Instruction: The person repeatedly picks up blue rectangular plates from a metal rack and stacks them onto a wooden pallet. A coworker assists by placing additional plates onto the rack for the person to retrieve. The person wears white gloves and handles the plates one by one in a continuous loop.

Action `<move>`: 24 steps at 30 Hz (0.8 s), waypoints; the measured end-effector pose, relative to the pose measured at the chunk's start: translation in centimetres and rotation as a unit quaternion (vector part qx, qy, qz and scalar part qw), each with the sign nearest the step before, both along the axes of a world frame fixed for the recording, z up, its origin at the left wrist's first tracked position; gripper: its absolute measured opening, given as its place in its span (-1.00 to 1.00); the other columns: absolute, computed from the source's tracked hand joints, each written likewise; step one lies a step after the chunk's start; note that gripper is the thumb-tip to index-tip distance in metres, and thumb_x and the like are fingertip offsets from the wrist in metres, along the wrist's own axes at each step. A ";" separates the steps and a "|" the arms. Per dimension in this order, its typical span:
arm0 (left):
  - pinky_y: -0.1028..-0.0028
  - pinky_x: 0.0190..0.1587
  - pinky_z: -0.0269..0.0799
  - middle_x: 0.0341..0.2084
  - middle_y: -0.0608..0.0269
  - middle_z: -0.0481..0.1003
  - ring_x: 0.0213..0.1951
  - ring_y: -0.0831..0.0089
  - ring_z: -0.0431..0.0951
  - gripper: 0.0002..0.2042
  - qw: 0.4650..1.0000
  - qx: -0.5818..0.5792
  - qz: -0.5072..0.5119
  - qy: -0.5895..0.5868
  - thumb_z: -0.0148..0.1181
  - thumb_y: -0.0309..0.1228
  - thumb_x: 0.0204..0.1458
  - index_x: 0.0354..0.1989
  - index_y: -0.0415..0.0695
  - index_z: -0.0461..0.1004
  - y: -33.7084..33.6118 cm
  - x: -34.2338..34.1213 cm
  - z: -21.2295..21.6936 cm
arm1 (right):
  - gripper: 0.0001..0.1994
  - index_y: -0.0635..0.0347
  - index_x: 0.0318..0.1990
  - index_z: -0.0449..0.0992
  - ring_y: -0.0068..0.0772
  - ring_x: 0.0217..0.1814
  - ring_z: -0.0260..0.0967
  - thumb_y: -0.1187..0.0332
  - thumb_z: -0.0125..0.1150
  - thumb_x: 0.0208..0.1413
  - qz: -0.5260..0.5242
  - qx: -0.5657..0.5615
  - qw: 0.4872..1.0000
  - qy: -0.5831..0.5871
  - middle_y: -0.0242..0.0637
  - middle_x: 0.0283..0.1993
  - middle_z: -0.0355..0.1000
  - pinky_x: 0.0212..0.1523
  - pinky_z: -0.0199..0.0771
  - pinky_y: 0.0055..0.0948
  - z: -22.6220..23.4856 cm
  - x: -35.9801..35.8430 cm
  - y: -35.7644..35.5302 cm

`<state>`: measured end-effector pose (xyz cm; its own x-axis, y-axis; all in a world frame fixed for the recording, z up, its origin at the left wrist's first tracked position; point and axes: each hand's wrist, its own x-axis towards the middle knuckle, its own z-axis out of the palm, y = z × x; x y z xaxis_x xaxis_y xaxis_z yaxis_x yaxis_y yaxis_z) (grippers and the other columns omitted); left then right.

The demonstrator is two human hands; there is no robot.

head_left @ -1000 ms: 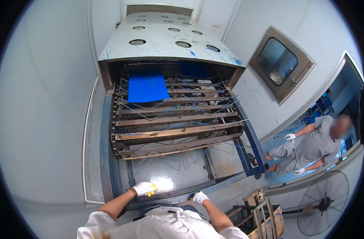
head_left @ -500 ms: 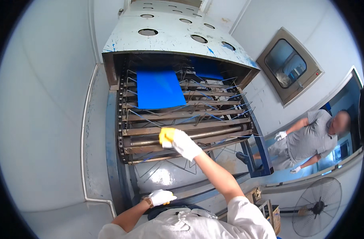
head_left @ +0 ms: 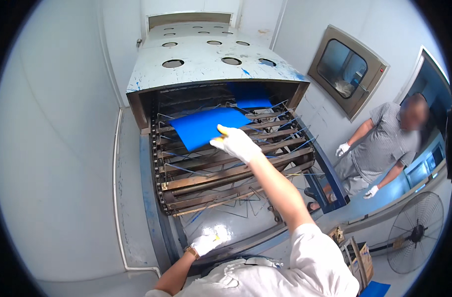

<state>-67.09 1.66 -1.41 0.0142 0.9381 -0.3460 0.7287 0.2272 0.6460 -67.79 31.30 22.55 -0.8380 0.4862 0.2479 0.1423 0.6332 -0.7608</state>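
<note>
My right hand (head_left: 236, 144), in a white glove with yellow palm coating, reaches forward over the machine. Its thumb and fingers are closed on the near edge of a flat blue sheet (head_left: 206, 123). The sheet is tilted above the metal slats and bent wires of the conveyor (head_left: 226, 171). Farther back, a second blue sheet (head_left: 253, 101) sits on the wires at the mouth of the hood. My left hand (head_left: 205, 244), gloved the same way, is low beside the near end of the machine frame. Its fingers are loosely stretched and hold nothing visible.
A pale hood (head_left: 201, 54) with round holes covers the far conveyor. Another person (head_left: 382, 148) in a grey shirt and white gloves stands at the right, by the blue frame post (head_left: 332, 198). A fan (head_left: 416, 232) and another blue sheet (head_left: 375, 289) are at lower right.
My right hand has moved forward and closed on the near blue sheet, which is now tilted and turned. My view has shifted. The other person's body has turned slightly.
</note>
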 end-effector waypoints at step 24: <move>0.49 -0.38 0.37 -0.52 0.15 0.48 -0.48 0.40 0.48 -0.82 0.961 -0.057 -0.223 -0.153 -0.01 -0.39 -0.11 -0.36 -0.15 0.47 6.7 31.9 -0.8 | -0.77 0.27 -0.41 0.40 -0.38 -0.67 0.13 0.25 0.12 -0.09 -0.580 0.061 0.804 -0.113 -0.23 -0.70 0.22 -0.59 0.18 -0.43 -9.9 72.4 -26.4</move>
